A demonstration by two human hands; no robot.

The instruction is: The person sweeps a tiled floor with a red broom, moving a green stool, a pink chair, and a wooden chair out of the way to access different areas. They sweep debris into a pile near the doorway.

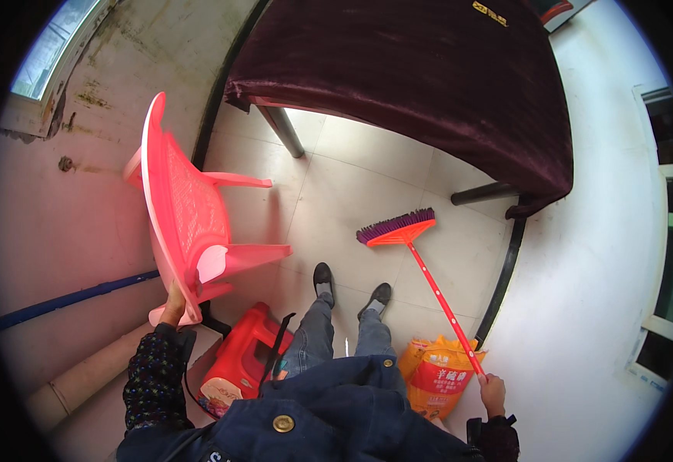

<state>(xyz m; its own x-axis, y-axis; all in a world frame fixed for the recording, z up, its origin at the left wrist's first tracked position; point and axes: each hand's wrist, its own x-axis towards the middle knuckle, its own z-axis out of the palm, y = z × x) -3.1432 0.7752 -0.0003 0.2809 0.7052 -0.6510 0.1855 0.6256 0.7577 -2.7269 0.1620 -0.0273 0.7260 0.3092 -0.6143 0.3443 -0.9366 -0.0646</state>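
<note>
My left hand (173, 306) grips the rim of a pink plastic armchair (189, 213). The chair is tipped on its side by the left wall, with legs pointing right towards the tiled floor. At the right, my right hand (492, 394) is closed around the end of a red broom handle (443, 303). The broom head (400, 229) has an orange block and purple bristles, which point away from me. It appears to be over or on the tiles ahead of my feet; whether it touches them I cannot tell.
A table under a dark purple velvet cloth (405, 69) stands ahead, its legs showing below. Beside my legs are a red plastic container (244, 352) on the left and an orange printed sack (437, 375) on the right. A blue pipe (76, 299) and a beige roll (91, 369) lie left.
</note>
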